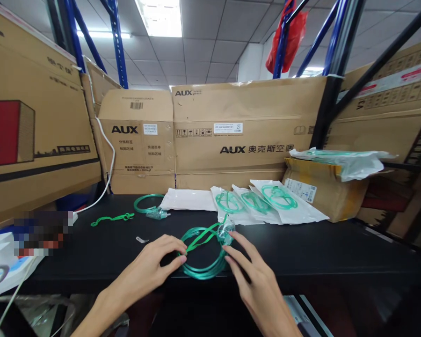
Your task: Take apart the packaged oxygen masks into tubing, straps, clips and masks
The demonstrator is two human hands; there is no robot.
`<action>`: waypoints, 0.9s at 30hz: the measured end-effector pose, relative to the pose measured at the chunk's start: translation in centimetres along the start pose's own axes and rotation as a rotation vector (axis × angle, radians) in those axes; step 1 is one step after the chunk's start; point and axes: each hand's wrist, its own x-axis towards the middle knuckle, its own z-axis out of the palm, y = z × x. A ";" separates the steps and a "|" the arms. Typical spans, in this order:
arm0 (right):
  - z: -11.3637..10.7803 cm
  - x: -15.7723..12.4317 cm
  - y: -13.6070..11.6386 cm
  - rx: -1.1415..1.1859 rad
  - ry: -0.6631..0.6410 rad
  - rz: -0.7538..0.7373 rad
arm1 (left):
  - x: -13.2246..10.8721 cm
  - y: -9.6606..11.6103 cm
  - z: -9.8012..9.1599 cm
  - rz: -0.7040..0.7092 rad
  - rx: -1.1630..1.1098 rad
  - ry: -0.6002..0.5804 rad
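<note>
A coil of green clear tubing (203,272) lies near the front edge of the black table, with a clear mask (226,231) at its upper right. A bright green elastic strap (202,238) runs from the mask across the coil. My left hand (157,258) is at the coil's left side, thumb and index finger closed on the strap's end. On the right, my right hand (255,276) has its fingers apart, the tips resting against the mask and the coil's right side.
Behind lie another tubing coil (140,203) with a mask, a loose green strap (112,218), a small white piece (141,240) and a white packet (189,200). Several bagged tubing sets (301,213) lie right of them. A cardboard box (323,187) stands at right; large cartons (231,103) wall the back.
</note>
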 end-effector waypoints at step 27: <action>1.4 -1.9 -1.8 1.247 -0.208 0.980 | -0.9 6.4 2.9 0.280 0.056 0.015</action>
